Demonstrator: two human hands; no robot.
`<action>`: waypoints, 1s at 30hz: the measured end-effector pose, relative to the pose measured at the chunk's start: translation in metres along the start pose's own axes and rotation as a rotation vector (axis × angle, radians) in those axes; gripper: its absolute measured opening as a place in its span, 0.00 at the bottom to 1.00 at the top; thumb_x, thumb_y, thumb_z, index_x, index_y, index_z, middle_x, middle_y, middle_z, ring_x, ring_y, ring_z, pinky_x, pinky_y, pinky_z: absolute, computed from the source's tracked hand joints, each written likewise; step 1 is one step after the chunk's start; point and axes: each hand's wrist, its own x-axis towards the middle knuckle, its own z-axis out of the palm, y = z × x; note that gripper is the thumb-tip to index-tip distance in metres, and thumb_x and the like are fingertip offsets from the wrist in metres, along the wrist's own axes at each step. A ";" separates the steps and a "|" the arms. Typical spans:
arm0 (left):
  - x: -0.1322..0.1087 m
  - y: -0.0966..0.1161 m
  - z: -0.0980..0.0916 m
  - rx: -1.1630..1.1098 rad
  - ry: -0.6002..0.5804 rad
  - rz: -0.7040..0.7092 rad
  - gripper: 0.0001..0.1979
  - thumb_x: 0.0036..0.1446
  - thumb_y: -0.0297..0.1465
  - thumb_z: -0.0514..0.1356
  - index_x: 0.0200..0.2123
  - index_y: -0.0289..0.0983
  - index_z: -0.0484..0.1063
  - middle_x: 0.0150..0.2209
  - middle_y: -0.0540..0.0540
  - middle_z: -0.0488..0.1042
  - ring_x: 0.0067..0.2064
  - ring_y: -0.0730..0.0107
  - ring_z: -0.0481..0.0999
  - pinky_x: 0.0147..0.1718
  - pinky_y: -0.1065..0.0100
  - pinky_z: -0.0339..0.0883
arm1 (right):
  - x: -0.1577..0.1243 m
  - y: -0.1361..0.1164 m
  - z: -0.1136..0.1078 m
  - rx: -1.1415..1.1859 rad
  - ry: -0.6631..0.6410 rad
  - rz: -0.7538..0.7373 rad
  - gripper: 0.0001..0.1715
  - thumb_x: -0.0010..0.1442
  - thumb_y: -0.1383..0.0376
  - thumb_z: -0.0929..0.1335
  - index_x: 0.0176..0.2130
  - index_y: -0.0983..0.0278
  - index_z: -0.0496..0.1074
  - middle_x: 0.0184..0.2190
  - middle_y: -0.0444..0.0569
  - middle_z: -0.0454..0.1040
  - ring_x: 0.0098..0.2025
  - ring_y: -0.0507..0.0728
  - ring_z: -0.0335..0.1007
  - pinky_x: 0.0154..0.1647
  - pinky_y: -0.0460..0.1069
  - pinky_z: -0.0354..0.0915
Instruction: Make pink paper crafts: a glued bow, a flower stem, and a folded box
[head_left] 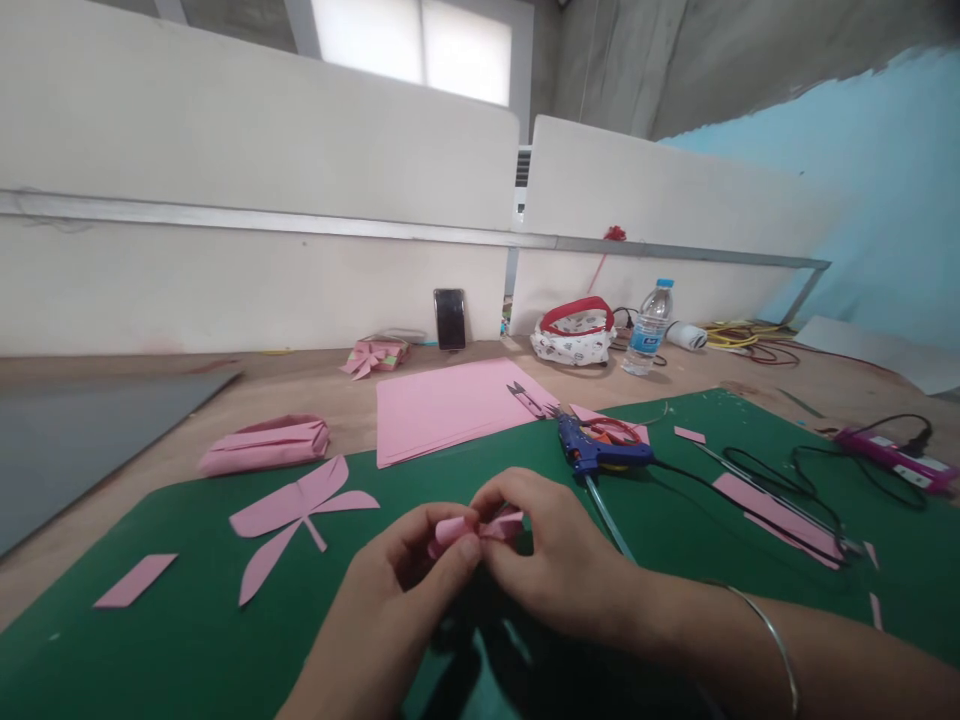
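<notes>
Both hands meet over the near middle of the green cutting mat. Between them is a small pink paper bow with folded loops. My left hand pinches its left loop between thumb and fingers. My right hand closes on its middle and right side; the fingertips partly hide the paper there. To the left lie a pink paper ribbon shape with pointed tails and a pink paper strip. A blue hot glue gun with a clear glue stick rests just beyond my right hand.
Pink paper sheets lie behind the hands, with thread snips on them. A folded pink paper packet is at left. Further back stand a phone, a pouch and a water bottle. Black cord runs right to a power strip.
</notes>
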 end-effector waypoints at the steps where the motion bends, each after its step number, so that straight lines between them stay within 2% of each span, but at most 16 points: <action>1: 0.000 -0.001 0.000 0.007 0.007 0.005 0.14 0.50 0.43 0.62 0.35 0.40 0.74 0.35 0.47 0.77 0.38 0.65 0.73 0.33 0.71 0.65 | 0.000 0.000 0.000 0.003 0.012 0.003 0.07 0.51 0.72 0.66 0.33 0.63 0.70 0.32 0.45 0.73 0.34 0.52 0.69 0.36 0.47 0.65; 4: 0.001 -0.003 0.000 0.007 0.006 -0.017 0.15 0.52 0.45 0.60 0.31 0.39 0.72 0.30 0.49 0.73 0.33 0.69 0.69 0.30 0.72 0.62 | 0.001 0.001 0.000 0.021 0.022 0.024 0.08 0.49 0.74 0.66 0.31 0.64 0.70 0.30 0.44 0.72 0.33 0.51 0.68 0.34 0.46 0.64; 10: 0.008 -0.012 -0.002 -0.006 -0.046 -0.052 0.17 0.52 0.46 0.59 0.34 0.38 0.68 0.29 0.50 0.70 0.35 0.69 0.68 0.33 0.70 0.61 | 0.003 0.004 0.001 -0.039 -0.030 0.054 0.08 0.47 0.75 0.65 0.28 0.64 0.70 0.29 0.44 0.71 0.31 0.52 0.67 0.32 0.46 0.64; 12: 0.008 -0.013 -0.001 -0.011 -0.075 -0.051 0.17 0.52 0.46 0.59 0.35 0.38 0.67 0.29 0.50 0.70 0.34 0.69 0.68 0.34 0.69 0.62 | 0.003 0.005 0.000 -0.049 -0.036 0.053 0.07 0.47 0.75 0.66 0.27 0.64 0.70 0.29 0.45 0.70 0.31 0.52 0.67 0.32 0.47 0.64; 20: 0.002 -0.003 0.000 0.119 -0.057 -0.061 0.20 0.51 0.49 0.58 0.40 0.40 0.67 0.32 0.48 0.76 0.34 0.66 0.69 0.30 0.70 0.59 | 0.004 0.006 -0.001 -0.003 -0.050 0.047 0.04 0.47 0.73 0.66 0.26 0.65 0.69 0.31 0.47 0.70 0.32 0.53 0.68 0.30 0.46 0.65; 23: 0.000 -0.001 0.001 0.095 -0.045 -0.060 0.19 0.53 0.49 0.56 0.37 0.40 0.69 0.30 0.49 0.74 0.34 0.66 0.70 0.31 0.69 0.61 | 0.006 0.006 -0.001 0.044 -0.058 0.102 0.04 0.45 0.73 0.66 0.24 0.65 0.68 0.31 0.48 0.71 0.32 0.53 0.67 0.30 0.46 0.64; 27: 0.002 0.001 0.003 0.077 -0.034 -0.066 0.19 0.54 0.49 0.55 0.33 0.40 0.71 0.27 0.51 0.70 0.31 0.68 0.69 0.29 0.71 0.62 | 0.009 0.005 -0.002 0.286 -0.146 0.296 0.06 0.40 0.75 0.64 0.21 0.65 0.66 0.32 0.46 0.72 0.26 0.49 0.65 0.25 0.44 0.61; 30: 0.005 0.002 0.002 0.063 -0.013 -0.074 0.18 0.53 0.49 0.56 0.31 0.39 0.71 0.26 0.50 0.71 0.29 0.70 0.69 0.27 0.72 0.61 | 0.010 0.005 -0.002 0.452 -0.194 0.407 0.07 0.38 0.76 0.62 0.20 0.65 0.65 0.26 0.42 0.71 0.22 0.47 0.62 0.23 0.44 0.59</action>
